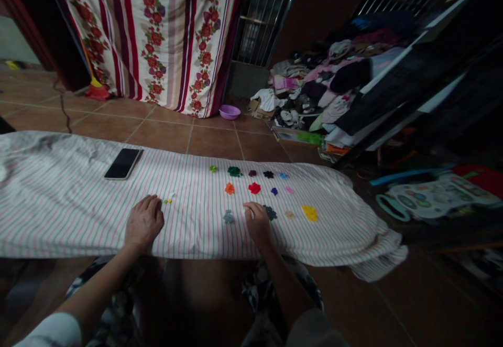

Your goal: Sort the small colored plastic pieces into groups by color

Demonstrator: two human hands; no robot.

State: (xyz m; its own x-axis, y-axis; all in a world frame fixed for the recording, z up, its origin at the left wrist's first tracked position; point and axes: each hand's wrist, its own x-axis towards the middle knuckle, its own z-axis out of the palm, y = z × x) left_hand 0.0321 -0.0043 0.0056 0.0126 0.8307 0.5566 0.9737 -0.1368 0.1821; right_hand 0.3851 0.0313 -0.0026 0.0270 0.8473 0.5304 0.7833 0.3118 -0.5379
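My left hand [144, 223] lies palm down on the striped cloth [188, 237], its fingers resting on the fabric. Just right of its fingertips are a few tiny yellow, green and white pieces [168, 201]. My right hand [258, 222] is over the cloth with thumb and fingers drawn together; whatever is in them is too small to make out. It is between a light grey pile [228, 216] and a dark slate pile [270, 212], partly covering the latter. Behind it sit a red pile [254, 187] and an orange pile [229, 188] of small pieces.
More piles include dark green [234, 171], black [268, 174], purple [274, 191], beige [288, 214] and yellow [310, 213]. A phone [123, 164] lies on the cloth at left. Beyond are a purple basin [230, 112], a floral curtain [165, 32] and heaped clothes [314, 82].
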